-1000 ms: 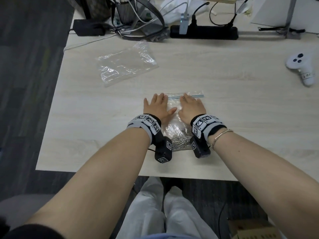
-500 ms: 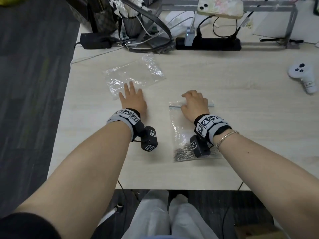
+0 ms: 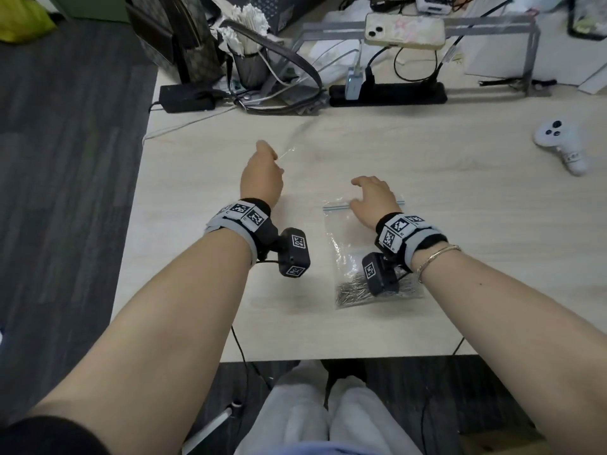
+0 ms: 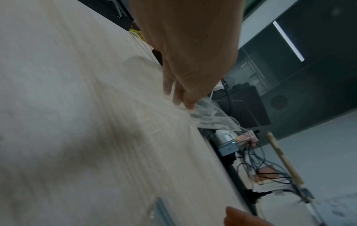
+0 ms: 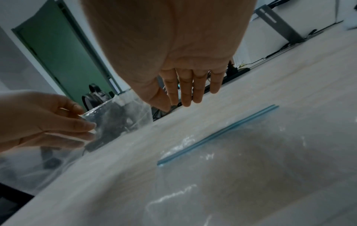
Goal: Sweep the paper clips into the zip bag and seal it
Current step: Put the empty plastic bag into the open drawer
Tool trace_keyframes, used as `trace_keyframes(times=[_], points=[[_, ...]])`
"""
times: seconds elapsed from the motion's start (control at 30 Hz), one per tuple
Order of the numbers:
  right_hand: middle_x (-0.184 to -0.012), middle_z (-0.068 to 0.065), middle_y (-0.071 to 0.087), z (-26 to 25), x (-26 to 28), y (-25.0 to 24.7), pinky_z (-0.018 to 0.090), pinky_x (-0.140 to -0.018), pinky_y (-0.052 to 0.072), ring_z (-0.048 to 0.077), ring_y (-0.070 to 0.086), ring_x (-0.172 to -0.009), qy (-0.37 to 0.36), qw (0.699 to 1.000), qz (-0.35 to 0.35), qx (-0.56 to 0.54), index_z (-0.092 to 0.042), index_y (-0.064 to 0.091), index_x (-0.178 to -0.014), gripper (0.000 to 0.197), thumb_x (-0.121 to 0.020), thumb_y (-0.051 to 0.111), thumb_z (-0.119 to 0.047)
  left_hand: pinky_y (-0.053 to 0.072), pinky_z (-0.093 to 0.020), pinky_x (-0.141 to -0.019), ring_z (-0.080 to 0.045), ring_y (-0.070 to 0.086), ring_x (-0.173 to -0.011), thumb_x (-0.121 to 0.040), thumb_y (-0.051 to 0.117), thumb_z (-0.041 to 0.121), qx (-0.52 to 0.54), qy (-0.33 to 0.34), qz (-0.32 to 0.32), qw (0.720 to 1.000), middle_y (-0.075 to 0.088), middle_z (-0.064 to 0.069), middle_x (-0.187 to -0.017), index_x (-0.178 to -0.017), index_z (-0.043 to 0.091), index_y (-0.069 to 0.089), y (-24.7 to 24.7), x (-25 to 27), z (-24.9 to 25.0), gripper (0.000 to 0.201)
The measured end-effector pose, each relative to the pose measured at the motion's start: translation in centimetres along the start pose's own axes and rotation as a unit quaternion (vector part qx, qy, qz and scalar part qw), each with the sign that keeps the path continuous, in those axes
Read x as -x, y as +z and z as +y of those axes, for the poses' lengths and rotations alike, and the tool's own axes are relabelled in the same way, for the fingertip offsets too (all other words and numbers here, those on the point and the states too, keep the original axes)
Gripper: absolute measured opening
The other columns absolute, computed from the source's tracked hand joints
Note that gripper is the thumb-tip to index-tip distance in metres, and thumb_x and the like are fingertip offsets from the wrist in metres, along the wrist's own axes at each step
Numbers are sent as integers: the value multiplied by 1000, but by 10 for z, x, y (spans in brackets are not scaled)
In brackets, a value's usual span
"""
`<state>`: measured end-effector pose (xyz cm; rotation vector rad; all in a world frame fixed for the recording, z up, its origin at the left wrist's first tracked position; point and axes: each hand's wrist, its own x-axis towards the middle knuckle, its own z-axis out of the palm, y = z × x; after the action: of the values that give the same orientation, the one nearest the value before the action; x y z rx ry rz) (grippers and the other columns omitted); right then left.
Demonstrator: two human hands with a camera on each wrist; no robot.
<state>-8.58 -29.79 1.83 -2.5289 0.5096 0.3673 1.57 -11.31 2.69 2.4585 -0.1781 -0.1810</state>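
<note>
**Filled bag left lying; left hand lifts the spare one**

Nearest, at six o'clock, the zip bag point(image 3: 361, 254) lies flat on the desk point(image 3: 460, 224), paper clips point(image 3: 353, 292) heaped at its near end. Since a second ago both hands have left it: the right hand point(image 3: 372, 200) hovers relaxed over its blue strip point(image 5: 218, 134), holding nothing. Farther, at eleven o'clock, the left hand point(image 3: 261, 174) has moved out to pinch the empty clear bag point(image 5: 117, 117). Sealing appears finished.

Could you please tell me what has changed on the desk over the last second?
The left hand left the zip bag, reached out to the left and now pinches the empty plastic bag, lifting it off the desk. The right hand has loosened, its fingers straight over the blue zip strip. The zip bag with the paper clips stays put.
</note>
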Motion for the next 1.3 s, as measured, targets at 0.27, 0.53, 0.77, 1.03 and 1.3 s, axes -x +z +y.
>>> trace_keyframes(times=[0.27,0.53,0.77,1.03,1.3], points=[[-141,14,44,15,18,-46,36,-107,34,28,42,-129,3,996,-2,-84,-8,30,-142,53,-95,47,-26,44,-24,-69,-17,67,-79,-94,35,1,195,89,-33,976,58,-1,-104,-97,15,49,-7,20,68,21],[-113,8,63,57,41,-86,38,-104,40,22,56,-111,48,934,133,-327,-8,20,-145,65,-92,54,-22,52,-38,-64,-31,66,-69,-84,25,-5,316,83,-159,932,61,-8,-79,-80,19,46,8,51,126,32],[-120,12,62,102,82,-104,36,-93,47,15,58,-102,63,904,181,-382,-6,58,-120,30,-91,54,-13,51,-33,-59,-32,65,-60,-85,25,-2,333,100,-236,907,57,-11,-67,-76,14,43,30,76,175,26],[-74,2,70,151,150,-121,29,-62,55,13,70,-64,95,830,265,-482,-14,58,-79,11,-90,59,-15,54,-36,-67,-15,62,-74,-97,46,29,226,181,-290,912,64,-1,-80,-82,15,59,75,100,205,24],[-72,6,69,221,237,-123,22,-47,44,10,65,-51,176,817,307,-455,-8,58,-101,13,-89,59,-13,57,-36,-64,-20,64,-67,-97,43,11,211,213,-394,869,64,-6,-79,-112,10,52,116,161,256,17]])
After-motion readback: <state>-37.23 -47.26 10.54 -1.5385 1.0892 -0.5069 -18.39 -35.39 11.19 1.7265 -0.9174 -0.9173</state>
